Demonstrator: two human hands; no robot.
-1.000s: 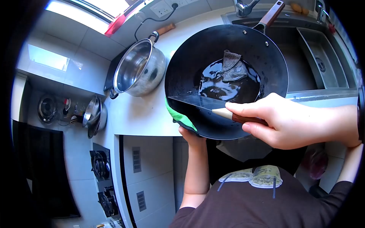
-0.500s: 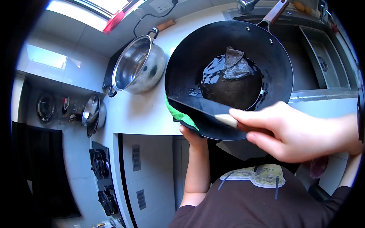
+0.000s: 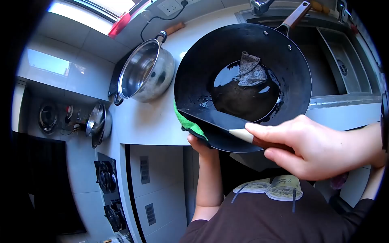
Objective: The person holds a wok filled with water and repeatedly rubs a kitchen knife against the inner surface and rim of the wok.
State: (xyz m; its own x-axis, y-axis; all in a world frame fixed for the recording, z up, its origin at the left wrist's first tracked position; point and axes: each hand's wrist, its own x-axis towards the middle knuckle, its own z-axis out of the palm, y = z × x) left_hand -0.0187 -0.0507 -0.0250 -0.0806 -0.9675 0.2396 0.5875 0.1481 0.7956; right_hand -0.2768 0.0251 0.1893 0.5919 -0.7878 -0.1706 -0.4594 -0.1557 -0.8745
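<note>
My right hand (image 3: 302,146) is closed around the wooden handle of a kitchen knife (image 3: 216,118) with a pale collar; its dark blade points left across the wok's near side. The black wok (image 3: 194,65) holds a shallow pool of water, and a crumpled grey cloth (image 3: 251,69) lies in it. At the wok's lower left edge, my left hand (image 3: 199,143) grips it through a green cloth (image 3: 187,123); most of those fingers are hidden beneath. The wok's long wooden handle (image 3: 298,14) points away to the upper right, over the sink.
A two-handled steel pot (image 3: 156,81) stands on the white counter (image 3: 162,125), left of the wok. Behind and right of the wok is a sink with a metal basket (image 3: 344,67) and a tap (image 3: 259,7). Gas burners (image 3: 106,176) and stacked metal bowls (image 3: 97,121) are at left.
The knife and right hand have shifted slightly down in view. Light reflections on the water in the wok have changed shape. Both hands keep their hold.
</note>
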